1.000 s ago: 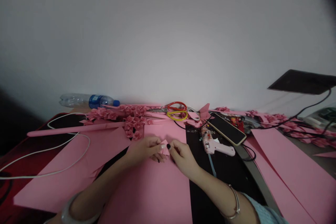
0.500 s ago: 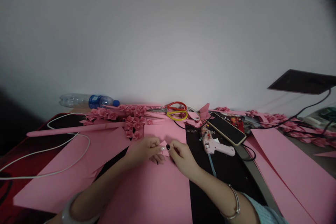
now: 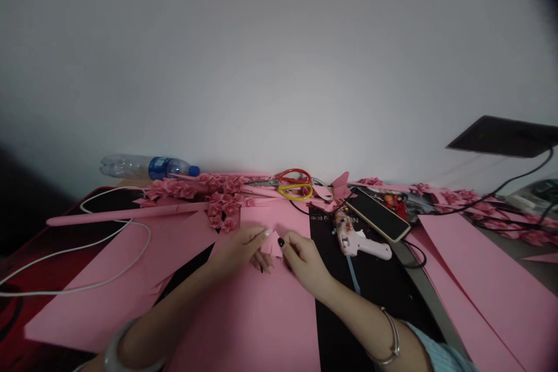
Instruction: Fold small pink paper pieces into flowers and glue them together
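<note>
A small folded piece of pink paper (image 3: 272,244) is held between my two hands, above a long pink paper sheet (image 3: 261,319). My left hand (image 3: 246,250) pinches it from the left with thumb and forefinger, its other fingers curled beneath. From the right, my right hand (image 3: 301,257) grips its edge between thumb and bent forefinger. Creases fan across the little piece, and part of it is hidden by my fingers. Beyond the hands lies a cluster of pink paper roses (image 3: 224,200).
Scissors (image 3: 296,190) with red and yellow handles lie by the wall. To the right are a glue gun (image 3: 364,245), a phone (image 3: 379,215) and more pink sheets (image 3: 492,279). A plastic bottle (image 3: 150,167), a rolled pink tube (image 3: 126,216) and a white cable (image 3: 146,244) lie left.
My left thumb has shifted up and left on the paper piece, so more of its creased surface shows. The right hand keeps its pinch almost unmoved.
</note>
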The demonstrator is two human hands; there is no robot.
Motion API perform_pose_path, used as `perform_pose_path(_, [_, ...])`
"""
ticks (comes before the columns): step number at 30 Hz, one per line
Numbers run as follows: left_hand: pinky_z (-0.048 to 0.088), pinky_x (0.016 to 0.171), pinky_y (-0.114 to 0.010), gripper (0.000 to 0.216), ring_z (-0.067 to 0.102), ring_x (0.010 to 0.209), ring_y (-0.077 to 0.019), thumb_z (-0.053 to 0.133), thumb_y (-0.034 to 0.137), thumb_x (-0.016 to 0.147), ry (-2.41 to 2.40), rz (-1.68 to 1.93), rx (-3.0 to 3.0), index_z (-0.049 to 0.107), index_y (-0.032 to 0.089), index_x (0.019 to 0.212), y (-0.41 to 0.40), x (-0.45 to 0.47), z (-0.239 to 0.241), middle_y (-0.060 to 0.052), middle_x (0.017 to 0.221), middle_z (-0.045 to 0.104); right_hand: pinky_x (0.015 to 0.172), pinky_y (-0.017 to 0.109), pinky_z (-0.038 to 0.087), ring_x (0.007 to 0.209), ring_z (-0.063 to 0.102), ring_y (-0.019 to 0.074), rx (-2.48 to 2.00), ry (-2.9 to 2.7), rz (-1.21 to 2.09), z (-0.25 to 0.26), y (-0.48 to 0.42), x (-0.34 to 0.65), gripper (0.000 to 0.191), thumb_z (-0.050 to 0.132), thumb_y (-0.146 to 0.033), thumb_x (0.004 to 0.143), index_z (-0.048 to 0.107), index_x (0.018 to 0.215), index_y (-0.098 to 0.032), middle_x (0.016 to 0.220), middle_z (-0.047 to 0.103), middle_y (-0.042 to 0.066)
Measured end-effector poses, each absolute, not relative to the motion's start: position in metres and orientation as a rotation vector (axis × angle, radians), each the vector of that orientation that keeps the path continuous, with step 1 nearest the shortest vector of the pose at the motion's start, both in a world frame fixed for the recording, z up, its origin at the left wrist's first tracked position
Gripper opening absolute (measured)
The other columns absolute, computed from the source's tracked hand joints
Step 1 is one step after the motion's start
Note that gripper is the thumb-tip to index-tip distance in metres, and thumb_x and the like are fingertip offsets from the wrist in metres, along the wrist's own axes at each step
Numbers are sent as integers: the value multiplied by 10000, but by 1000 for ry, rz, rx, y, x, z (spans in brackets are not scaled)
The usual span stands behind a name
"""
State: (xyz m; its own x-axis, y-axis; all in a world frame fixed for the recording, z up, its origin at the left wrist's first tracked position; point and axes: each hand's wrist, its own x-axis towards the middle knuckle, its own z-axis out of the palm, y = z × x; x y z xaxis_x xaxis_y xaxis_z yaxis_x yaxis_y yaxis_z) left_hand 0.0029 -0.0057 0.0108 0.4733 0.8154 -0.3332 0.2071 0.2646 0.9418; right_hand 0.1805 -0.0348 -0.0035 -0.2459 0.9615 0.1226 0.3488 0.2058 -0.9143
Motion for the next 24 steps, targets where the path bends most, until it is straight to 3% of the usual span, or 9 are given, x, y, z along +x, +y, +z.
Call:
perform_pose_path(7, [453, 420, -215, 474, 643, 434, -149, 522, 666, 821, 998, 519, 1309, 431, 213, 715, -7, 2, 8, -13, 549, 680, 487, 243, 327, 494, 401, 128, -1247, -1703, 1035, -2, -35, 180, 310, 451, -310, 941, 413, 643, -237, 535, 454, -47])
perform_pose_path(19, [278, 315, -184, 437, 440, 275, -94, 467, 583, 885, 1108, 523, 1434, 445, 216, 649, -10, 1, 6, 52, 380, 515, 484, 238, 334, 479, 401, 123, -1249, -1704, 1052, 2, -36, 180, 330, 458, -325, 952, 422, 637, -234, 519, 443, -53])
perform_pose_path(24, [355, 370, -194, 370, 479, 325, -100, 467, 505, 900, 1036, 536, 1505, 445, 218, 668, -9, 0, 8, 45, 436, 560, 483, 238, 327, 472, 390, 119, -1256, -1699, 1049, 0, -36, 180, 324, 452, -327, 958, 424, 648, -235, 524, 434, -59])
